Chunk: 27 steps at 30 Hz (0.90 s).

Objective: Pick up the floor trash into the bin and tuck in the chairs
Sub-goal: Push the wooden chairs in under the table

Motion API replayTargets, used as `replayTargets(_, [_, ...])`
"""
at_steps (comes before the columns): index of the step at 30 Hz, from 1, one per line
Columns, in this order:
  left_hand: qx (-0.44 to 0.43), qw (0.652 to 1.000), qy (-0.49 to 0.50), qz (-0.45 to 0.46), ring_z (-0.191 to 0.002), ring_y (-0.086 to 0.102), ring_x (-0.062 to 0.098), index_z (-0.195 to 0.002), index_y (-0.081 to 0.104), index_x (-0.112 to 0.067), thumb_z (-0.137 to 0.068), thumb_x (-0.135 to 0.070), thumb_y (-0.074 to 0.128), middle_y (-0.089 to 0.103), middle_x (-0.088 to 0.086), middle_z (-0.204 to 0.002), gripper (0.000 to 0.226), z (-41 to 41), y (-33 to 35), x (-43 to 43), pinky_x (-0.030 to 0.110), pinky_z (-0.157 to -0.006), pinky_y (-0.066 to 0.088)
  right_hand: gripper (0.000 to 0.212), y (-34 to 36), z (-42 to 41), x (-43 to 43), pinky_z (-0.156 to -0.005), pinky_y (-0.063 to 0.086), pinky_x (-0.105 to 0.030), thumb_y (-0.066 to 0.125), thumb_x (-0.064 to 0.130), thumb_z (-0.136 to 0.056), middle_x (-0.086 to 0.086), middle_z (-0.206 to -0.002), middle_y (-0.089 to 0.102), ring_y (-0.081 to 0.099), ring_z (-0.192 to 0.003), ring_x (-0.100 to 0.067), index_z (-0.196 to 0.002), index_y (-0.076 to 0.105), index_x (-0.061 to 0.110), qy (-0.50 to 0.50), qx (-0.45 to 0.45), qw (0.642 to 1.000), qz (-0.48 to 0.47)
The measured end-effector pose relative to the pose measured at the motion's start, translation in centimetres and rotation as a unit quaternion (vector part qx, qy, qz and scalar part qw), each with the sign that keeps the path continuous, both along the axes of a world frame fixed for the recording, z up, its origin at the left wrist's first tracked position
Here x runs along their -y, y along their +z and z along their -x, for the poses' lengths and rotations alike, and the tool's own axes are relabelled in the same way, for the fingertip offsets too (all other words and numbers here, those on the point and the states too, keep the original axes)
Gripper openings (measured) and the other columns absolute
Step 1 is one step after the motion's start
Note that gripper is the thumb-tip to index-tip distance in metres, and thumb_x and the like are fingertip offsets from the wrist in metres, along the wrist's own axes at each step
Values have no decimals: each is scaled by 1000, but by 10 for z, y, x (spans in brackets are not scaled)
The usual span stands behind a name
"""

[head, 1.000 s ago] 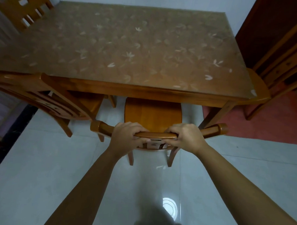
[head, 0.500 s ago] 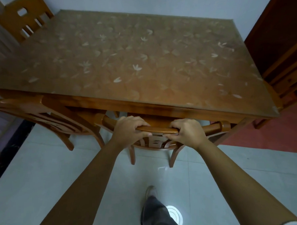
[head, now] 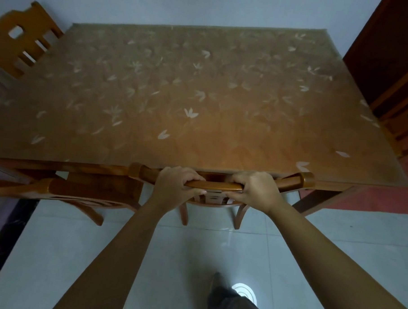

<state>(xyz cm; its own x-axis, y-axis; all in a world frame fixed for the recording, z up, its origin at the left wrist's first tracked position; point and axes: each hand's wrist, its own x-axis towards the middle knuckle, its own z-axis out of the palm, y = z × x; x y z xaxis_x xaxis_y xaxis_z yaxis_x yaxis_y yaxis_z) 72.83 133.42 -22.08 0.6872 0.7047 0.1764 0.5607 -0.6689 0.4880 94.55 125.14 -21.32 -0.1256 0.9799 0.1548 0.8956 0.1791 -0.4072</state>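
A wooden chair [head: 214,185] stands at the near edge of the wooden table [head: 177,101], its seat hidden under the tabletop and its curved top rail against the table's edge. My left hand [head: 173,188] grips the top rail left of centre. My right hand [head: 255,191] grips the same rail right of centre. Only the rail, part of the backrest and two rear legs show. No trash or bin is in view.
A second wooden chair [head: 63,192] stands at the table's near left, angled. A third chair [head: 21,39] shows at the far left. A dark wooden cabinet [head: 393,69] stands at the right. The pale tiled floor [head: 53,253] lies below, with my leg [head: 229,302] at the bottom.
The chair has slid forward under the table with both hands on its rail; the seat, visible a second ago, is now hidden. I have stepped closer.
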Motion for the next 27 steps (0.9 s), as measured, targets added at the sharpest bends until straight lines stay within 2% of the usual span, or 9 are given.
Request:
replayTargets(7, [5, 1000, -7, 3, -82, 61, 13, -93, 72, -27, -72, -55, 52, 70, -9, -91, 40, 3, -2, -4, 34, -69, 37, 35, -1, 4, -3, -55, 48, -28, 57, 50, -72, 4, -80, 71, 64, -69, -17, -89, 69, 22, -13, -1, 1000, 27])
replayTargets(11, [5, 1000, 17, 9, -91, 57, 14, -100, 69, -24, -75, -48, 57, 68, -7, -96, 37, 11, -1, 2, 29, -76, 26, 35, 5, 5, 1, -71, 49, -29, 68, 37, -76, -1, -97, 70, 63, -84, -18, -105, 66, 17, -23, -33, 997, 63])
replayTargets(14, [16, 999, 32, 22, -92, 56, 17, -99, 69, -21, -75, -38, 59, 67, -6, -96, 31, 17, 0, 2, 26, -75, 22, 29, 8, 5, 8, -72, 48, -28, 71, 30, -76, -1, -93, 70, 63, -82, -17, -100, 67, 15, -38, -44, 996, 62])
replayTargets(17, [23, 998, 33, 43, -90, 56, 19, -94, 70, -21, -74, -38, 59, 66, -4, -92, 29, 17, 2, 1, 26, -72, 19, 25, 9, 10, 12, -74, 47, -27, 72, 26, -75, -1, -90, 70, 62, -80, -16, -97, 68, 14, -54, -57, 995, 57])
replayTargets(27, [17, 997, 35, 62, -92, 53, 18, -94, 69, -23, -77, -27, 71, 63, -7, -91, 17, 25, 5, 0, 26, -73, 20, 27, 10, 23, 21, -75, 49, -38, 70, 31, -77, -4, -89, 69, 62, -82, -20, -97, 67, 13, -86, -64, 991, 76])
